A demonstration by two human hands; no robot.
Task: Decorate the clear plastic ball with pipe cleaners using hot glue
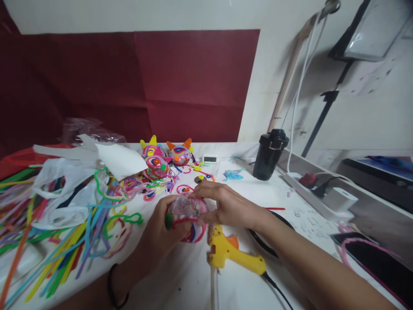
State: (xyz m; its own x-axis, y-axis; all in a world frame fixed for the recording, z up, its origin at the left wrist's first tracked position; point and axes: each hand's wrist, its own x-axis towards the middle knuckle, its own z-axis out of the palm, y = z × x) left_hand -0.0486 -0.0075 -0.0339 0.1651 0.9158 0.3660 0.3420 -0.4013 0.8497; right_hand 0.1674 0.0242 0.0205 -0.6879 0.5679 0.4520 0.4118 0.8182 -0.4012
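Near the middle of the table is a clear rounded object [186, 208] decorated with pink, red and blue strips and a green pompom. My left hand [163, 232] is wrapped round its left and near side, thumb across the front. The fingers of my right hand [222, 203] press on its top and right side. Just to the right, beneath my right wrist, lies a yellow glue gun [237, 255] with a clear glue stick in it. Decorated balls with orange ears [180, 154] and pink ears [157, 165] stand behind my hands.
Many coloured pipe cleaners [69, 254], plastic bags [64, 172] and a white paper piece [121, 159] cover the left side. At the back right stands a black bottle [268, 156]. Farther right are a white power strip [312, 198] and a dark phone-like slab [377, 262].
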